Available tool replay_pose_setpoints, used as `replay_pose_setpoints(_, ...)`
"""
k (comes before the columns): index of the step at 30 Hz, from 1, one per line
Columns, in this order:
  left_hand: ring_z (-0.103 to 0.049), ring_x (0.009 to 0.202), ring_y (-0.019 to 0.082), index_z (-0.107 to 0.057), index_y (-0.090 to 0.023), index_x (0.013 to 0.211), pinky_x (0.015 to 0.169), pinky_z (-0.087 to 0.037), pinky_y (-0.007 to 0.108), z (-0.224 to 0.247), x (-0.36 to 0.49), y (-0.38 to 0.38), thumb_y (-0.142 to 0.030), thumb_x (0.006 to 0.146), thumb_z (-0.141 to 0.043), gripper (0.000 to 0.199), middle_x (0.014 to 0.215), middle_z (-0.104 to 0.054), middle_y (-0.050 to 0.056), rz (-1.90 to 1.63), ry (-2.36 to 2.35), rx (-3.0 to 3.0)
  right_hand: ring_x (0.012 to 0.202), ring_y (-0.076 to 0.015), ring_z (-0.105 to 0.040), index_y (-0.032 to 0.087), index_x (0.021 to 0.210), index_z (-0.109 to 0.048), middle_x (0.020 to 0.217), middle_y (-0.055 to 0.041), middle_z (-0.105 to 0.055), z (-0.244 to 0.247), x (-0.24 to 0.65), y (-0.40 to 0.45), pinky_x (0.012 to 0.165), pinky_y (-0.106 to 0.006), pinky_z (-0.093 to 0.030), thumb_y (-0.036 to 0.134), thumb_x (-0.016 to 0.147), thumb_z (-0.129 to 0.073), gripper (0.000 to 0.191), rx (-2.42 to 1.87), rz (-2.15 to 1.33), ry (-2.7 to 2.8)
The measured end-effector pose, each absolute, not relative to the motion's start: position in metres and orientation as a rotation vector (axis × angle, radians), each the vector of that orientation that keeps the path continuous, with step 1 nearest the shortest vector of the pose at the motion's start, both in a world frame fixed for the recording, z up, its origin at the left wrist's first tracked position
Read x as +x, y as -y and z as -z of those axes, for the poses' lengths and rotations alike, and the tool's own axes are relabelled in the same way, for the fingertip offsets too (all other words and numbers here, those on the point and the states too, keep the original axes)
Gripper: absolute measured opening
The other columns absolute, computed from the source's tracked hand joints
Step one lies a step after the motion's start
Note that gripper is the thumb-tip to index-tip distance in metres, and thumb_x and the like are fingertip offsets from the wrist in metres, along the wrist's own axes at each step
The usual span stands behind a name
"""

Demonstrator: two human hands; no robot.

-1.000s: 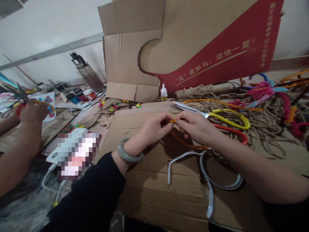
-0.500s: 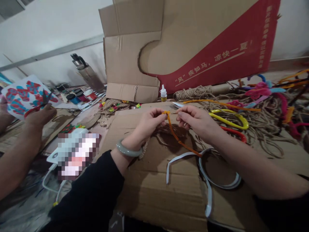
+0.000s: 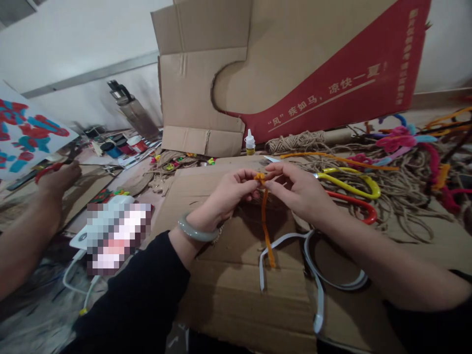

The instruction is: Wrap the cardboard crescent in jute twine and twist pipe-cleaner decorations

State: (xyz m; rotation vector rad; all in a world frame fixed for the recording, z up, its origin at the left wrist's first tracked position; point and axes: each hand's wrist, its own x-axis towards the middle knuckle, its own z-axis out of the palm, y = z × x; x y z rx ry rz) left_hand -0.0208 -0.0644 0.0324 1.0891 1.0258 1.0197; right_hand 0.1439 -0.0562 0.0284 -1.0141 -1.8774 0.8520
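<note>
Above the cardboard sheet [image 3: 236,285], my left hand [image 3: 234,194] pinches the bunched, knotted top of an orange pipe cleaner [image 3: 264,216]. Thumb and forefinger of my right hand [image 3: 300,187] close on the same bunch from the right. Its free end hangs straight down, crossing in front of a white flat strip [image 3: 319,295] that curls into a loop on the cardboard. Just beyond my right hand lie scissors with a yellow handle [image 3: 368,189] and a red one; a blade tip shows past my fingers. Brown twine lies partly hidden behind my hands.
A cut cardboard panel [image 3: 206,93] stands at the back. Twine [image 3: 398,211] and coloured pipe cleaners [image 3: 396,140] pile up right. A small glue bottle [image 3: 250,142], paint jars and a drink bottle [image 3: 138,118] stand behind. Left, another person's hand [image 3: 61,184] holds red-handled scissors near painted paper.
My right hand has moved left to meet my left hand at the bunch. The pipe cleaner's tail has swung left, from slanting right to hanging down. The other person's paper has shifted left and nearer.
</note>
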Motion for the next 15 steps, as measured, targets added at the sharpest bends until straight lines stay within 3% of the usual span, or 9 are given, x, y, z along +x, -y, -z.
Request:
replay_pose_setpoints(6,-0.055,0.052,0.005,-0.055,-0.015,0.091,0.051,-0.043,0.017,-0.027,-0.016,0.068,-0.019,0.069,-0.068,0.026,0.066,-0.06,-0.002,-0.999,-1.018,1.202,0.065,-0.013,-0.056,0.019,0.082,-0.061,0.073,-0.0013,-0.063,-0.03,0.145,0.053,0.061,-0.026,-0.045,0.026,0.077,-0.058,0.01,-1.045,-1.048,1.754)
replay_pose_setpoints(10,-0.061,0.07,0.01,-0.053,-0.016,0.101,0.066,-0.049,0.023,-0.021,-0.016,0.068,-0.021,0.068,-0.07,0.037,0.078,-0.063,0.0,-1.1,-0.977,1.416,0.052,-0.008,-0.048,0.017,0.076,-0.057,0.062,0.0024,-0.056,-0.031,0.144,0.05,0.051,-0.022,-0.04,0.032,0.071,-0.064,0.017,-1.046,-1.378,1.458)
replay_pose_setpoints(15,-0.057,0.072,0.009,-0.057,-0.017,0.1,0.065,-0.046,0.021,-0.014,-0.019,0.067,-0.02,0.074,-0.066,0.028,0.08,-0.062,0.001,-1.257,-1.043,1.79,0.049,-0.0068,-0.046,0.017,0.073,-0.056,0.059,0.003,-0.055,-0.03,0.139,0.054,0.048,-0.02,-0.037,0.037,0.069,-0.066,0.022,-1.053,-1.488,1.383)
